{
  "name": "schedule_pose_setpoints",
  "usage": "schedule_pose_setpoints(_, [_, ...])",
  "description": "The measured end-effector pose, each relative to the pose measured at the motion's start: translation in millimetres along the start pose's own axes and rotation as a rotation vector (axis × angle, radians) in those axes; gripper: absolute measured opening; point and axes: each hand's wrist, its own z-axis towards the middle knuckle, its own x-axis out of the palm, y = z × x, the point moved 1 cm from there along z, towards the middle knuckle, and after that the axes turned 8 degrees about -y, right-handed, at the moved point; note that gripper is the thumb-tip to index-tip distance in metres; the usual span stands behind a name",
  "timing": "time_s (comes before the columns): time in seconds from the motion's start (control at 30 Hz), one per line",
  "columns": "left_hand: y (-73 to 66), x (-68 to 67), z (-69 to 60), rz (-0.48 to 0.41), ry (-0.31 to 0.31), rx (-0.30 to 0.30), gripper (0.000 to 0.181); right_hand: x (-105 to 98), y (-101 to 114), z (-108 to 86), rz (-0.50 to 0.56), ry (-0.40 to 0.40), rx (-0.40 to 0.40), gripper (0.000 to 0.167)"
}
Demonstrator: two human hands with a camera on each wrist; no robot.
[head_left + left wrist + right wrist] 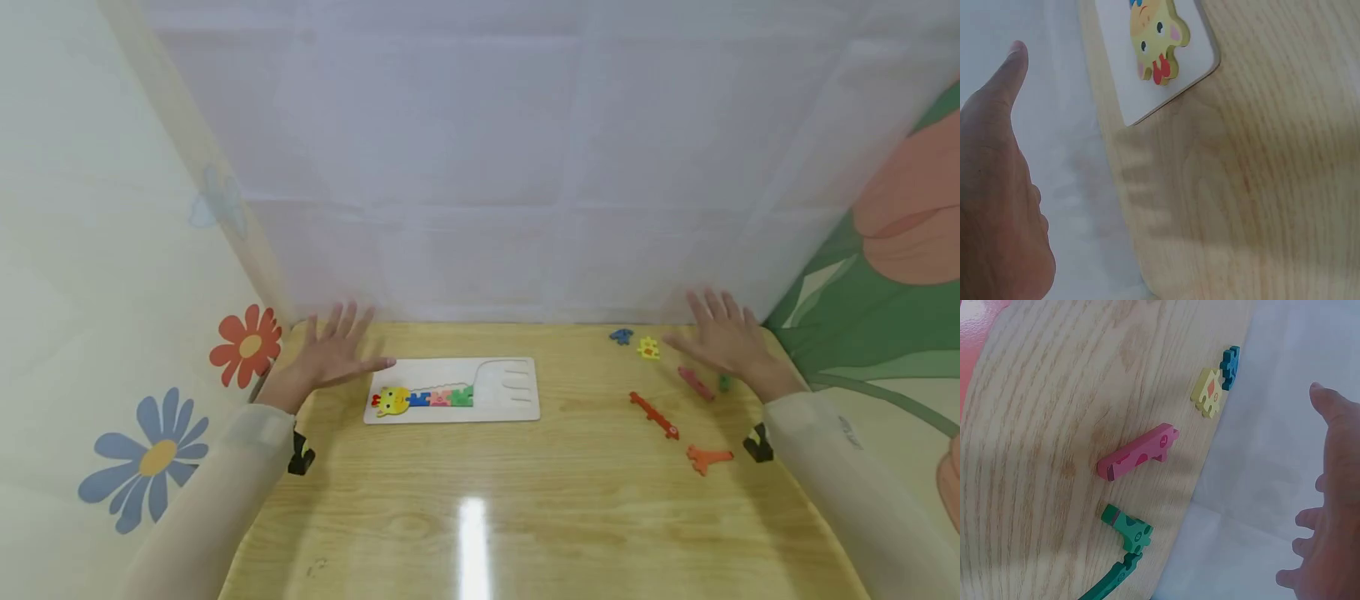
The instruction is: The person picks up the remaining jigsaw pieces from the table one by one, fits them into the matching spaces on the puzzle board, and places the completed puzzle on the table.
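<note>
"Board [506, 410], where's it lying?"

"I'm seeing it lengthwise across the bench [570, 500], giraffe head [393, 402] nearest my left grip [332, 354]."

"And the right grip [727, 342]?"

"It's hovering spread and empty, like the left; the pink piece [696, 383] is lying slantwise nearby, closer to my right."

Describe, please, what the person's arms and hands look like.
The left sleeve and right sleeve are long and pale, the right bearing a grey mark. A black, yellow-patched device shows by each wrist. The left hand and right hand wear no gloves.
</note>
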Motion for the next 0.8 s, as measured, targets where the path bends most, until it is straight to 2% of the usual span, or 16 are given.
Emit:
schedule_pose_setpoints(0.07, [-0.6,2.3,-2.3,-0.018,0.001,0.018,0.116,1,0,-1.6,0.003,0.003,-0.004,0.105])
schedule_pose_setpoints(0.33, [6.9,27.3,-6.8,-0.054,0.027,0.094,0.115,3,-1,-5.0,0.003,-0.004,-0.031,0.103])
schedule_pose_setpoints(0.5, [1.6,32.2,-11.7,-0.083,0.049,0.124,0.113,4,-1,-6.3,0.008,-0.018,-0.055,0.101])
schedule_pose_setpoints(0.8, [-13.1,38.4,-19.3,-0.08,0.093,0.164,0.109,5,1,-12.4,-0.012,-0.022,-0.085,0.1])
